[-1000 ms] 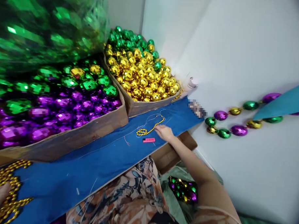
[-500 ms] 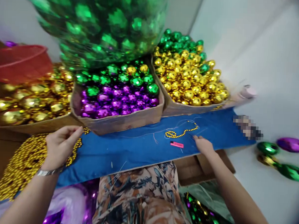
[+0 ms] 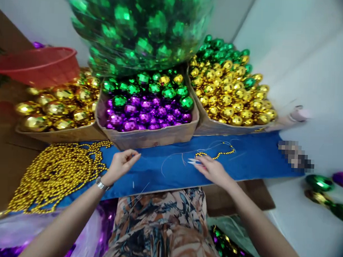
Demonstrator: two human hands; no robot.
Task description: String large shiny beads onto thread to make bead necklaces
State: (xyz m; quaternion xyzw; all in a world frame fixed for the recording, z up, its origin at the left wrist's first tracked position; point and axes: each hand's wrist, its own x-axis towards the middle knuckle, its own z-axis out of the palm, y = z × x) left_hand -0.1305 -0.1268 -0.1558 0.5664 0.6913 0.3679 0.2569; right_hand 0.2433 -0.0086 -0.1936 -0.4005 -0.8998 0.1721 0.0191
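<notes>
My right hand (image 3: 212, 169) is closed around a small pair of thread snips (image 3: 193, 161), its pale blades pointing left and a bit of pink handle showing. Just behind that hand lies a short gold bead string (image 3: 228, 151), partly covered by it, with fine loose threads (image 3: 170, 158) around it on the blue cloth. My left hand (image 3: 122, 164) hovers over the cloth in front of the middle box, thumb and fingers pinched together. Whatever may be in that pinch is too fine to make out. To its left spreads a heap of gold bead strands (image 3: 60, 169).
Behind the cloth (image 3: 252, 157) stand a middle box (image 3: 157, 137) of purple and green balls, a right box (image 3: 230, 129) of gold balls and a left box (image 3: 67, 134) of larger gold ones. A clear bag (image 3: 146, 30) of green balls rises above; a red basin (image 3: 50, 66) sits left.
My right hand has moved left and picked up the pink snips from the cloth. My left hand has moved right, away from the bead heap, still pinched. The view has shifted slightly.
</notes>
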